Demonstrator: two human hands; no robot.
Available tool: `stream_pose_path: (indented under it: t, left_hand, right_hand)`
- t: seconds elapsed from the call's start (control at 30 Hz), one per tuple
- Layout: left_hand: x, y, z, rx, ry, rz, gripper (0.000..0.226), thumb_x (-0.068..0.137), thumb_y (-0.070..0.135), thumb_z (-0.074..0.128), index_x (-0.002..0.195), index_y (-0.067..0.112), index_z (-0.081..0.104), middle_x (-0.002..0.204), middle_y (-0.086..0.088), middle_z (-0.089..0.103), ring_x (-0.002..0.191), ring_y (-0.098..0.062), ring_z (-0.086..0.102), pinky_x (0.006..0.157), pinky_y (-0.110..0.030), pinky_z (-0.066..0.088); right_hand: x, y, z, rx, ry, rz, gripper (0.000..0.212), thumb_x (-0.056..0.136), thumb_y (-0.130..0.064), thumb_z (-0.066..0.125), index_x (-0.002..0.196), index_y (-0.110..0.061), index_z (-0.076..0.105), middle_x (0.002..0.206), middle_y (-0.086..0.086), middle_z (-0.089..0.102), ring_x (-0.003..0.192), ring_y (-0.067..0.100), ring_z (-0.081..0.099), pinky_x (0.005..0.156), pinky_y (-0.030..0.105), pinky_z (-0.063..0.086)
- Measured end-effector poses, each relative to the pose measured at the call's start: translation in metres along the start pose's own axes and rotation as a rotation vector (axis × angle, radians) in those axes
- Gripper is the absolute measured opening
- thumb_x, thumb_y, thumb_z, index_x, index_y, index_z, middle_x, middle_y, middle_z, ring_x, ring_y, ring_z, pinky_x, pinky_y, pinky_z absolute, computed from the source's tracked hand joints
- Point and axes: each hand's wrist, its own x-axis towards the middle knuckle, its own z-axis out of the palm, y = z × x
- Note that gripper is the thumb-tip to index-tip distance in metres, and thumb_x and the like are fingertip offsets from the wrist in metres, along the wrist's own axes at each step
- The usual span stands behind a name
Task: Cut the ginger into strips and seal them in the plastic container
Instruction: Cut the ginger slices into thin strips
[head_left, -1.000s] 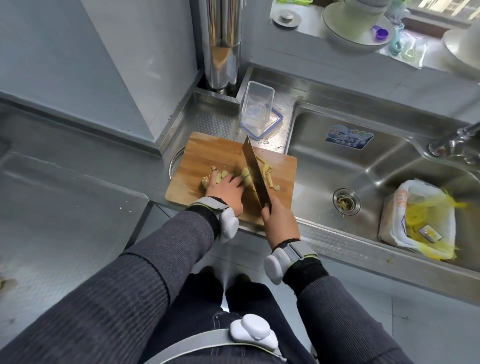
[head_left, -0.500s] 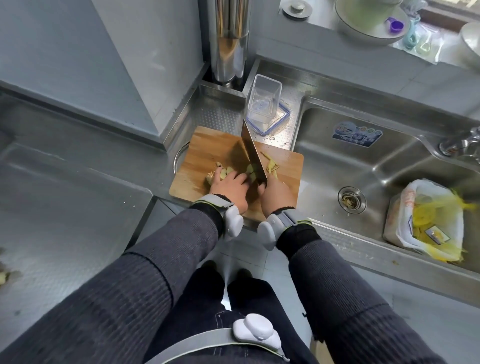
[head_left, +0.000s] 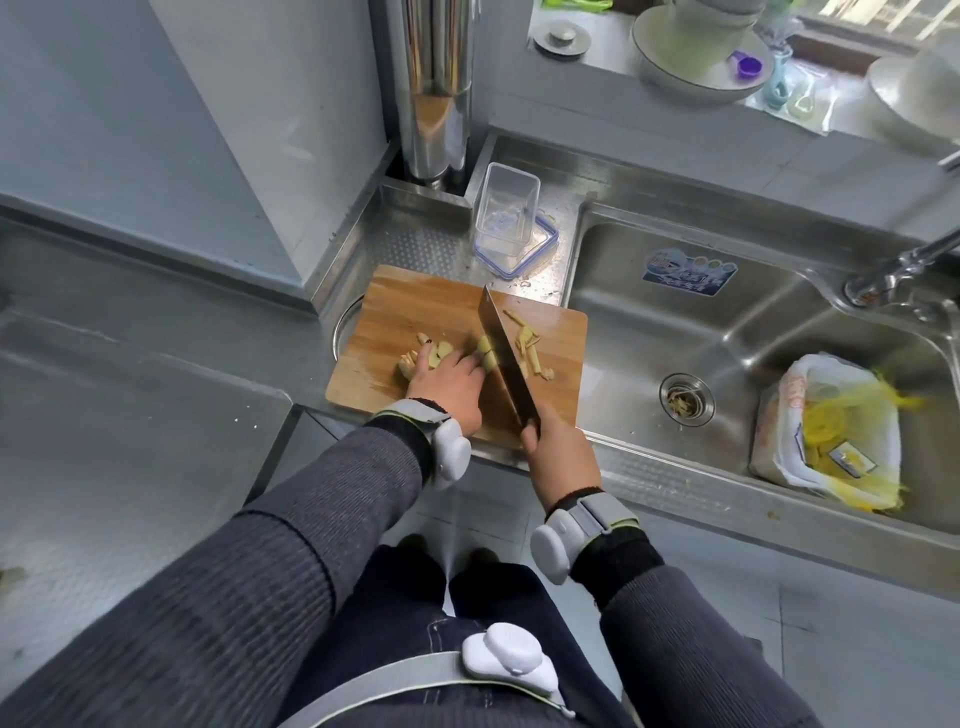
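Observation:
A wooden cutting board (head_left: 405, 312) lies on the steel counter left of the sink. My left hand (head_left: 448, 383) presses down on a pale yellow piece of ginger (head_left: 485, 349), with more pieces by its fingers on the left. My right hand (head_left: 558, 451) grips the handle of a cleaver (head_left: 501, 358), whose blade stands on edge against the ginger. Cut ginger strips (head_left: 527, 343) lie right of the blade. A clear plastic container (head_left: 505, 213) stands upright on its blue-rimmed lid (head_left: 543, 248) behind the board.
The sink basin (head_left: 727, 332) lies to the right, with a drain strainer (head_left: 687, 400) and a white bag of yellow scraps (head_left: 831, 436). A faucet (head_left: 904, 265) reaches in from the right. A steel pipe (head_left: 439, 88) rises behind the container. Bowls (head_left: 696, 57) sit on the ledge.
My right hand has drawn back toward me along the board's front edge, the cleaver sliding with it. The left hand stays on the ginger.

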Motion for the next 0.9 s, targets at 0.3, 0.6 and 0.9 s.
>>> stream_pose_path:
  t: [0.3,0.6,0.9]
  left_hand:
    - [-0.003,-0.002,0.005,0.009,0.055,0.005,0.051,0.086,0.021,0.041,0.137,0.023,0.041,0.149,0.007,0.031,0.144,-0.014,0.012,0.115,-0.054,-0.004]
    - [-0.009,-0.003,0.013,0.008,0.052,-0.020,0.058,0.089,0.020,0.038,0.145,0.024,0.027,0.156,0.009,0.019,0.146,-0.013,0.006,0.115,-0.054,-0.002]
    - [-0.015,-0.003,0.018,0.029,0.047,-0.029,0.061,0.090,0.022,0.040,0.147,0.027,0.020,0.157,0.008,0.014,0.146,-0.015,0.004,0.115,-0.052,-0.001]
  right_hand:
    - [0.009,-0.015,0.000,-0.064,-0.027,0.069,0.022,0.097,-0.021,0.036,0.109,-0.008,0.049,0.094,0.019,0.065,0.086,0.037,0.062,0.068,0.037,0.045]
    - [0.048,-0.041,-0.012,0.004,-0.033,0.058,0.026,0.097,-0.017,0.037,0.117,-0.009,0.053,0.107,0.018,0.064,0.095,0.033,0.058,0.072,0.029,0.036]
    - [0.013,-0.011,0.003,0.066,0.033,0.006,0.019,0.095,-0.019,0.039,0.108,-0.010,0.050,0.089,0.022,0.063,0.082,0.039,0.059,0.064,0.035,0.040]
